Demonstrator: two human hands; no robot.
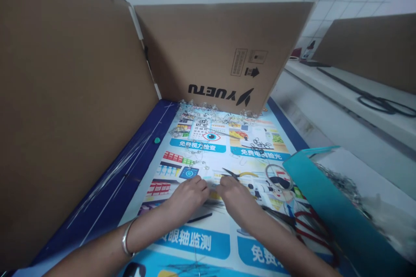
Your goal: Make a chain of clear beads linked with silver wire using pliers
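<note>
My left hand point(189, 195), a silver bangle point(127, 238) on its wrist, is closed in a pinch over the printed mat point(218, 165). Close by on its right, my right hand point(236, 198) is pinched as well. Whatever lies between the fingers is too small or hidden to make out. Just beyond my right hand lie yellow-handled pliers point(239, 175). Thin dark wire pieces point(214, 206) lie under and between my hands, beside a short black strip point(199, 217). More thin wires point(188, 268) are scattered nearest to me. Small clear and wire pieces point(196, 151) lie farther up the mat.
Cardboard panels point(224, 47) wall off the back and left point(74, 95). A teal box point(328, 212) of wire pieces and clear plastic stands at right, near a red-handled tool point(312, 225). Small black loops point(260, 143) lie at mid right. Black scissors point(386, 104) rest on a white ledge.
</note>
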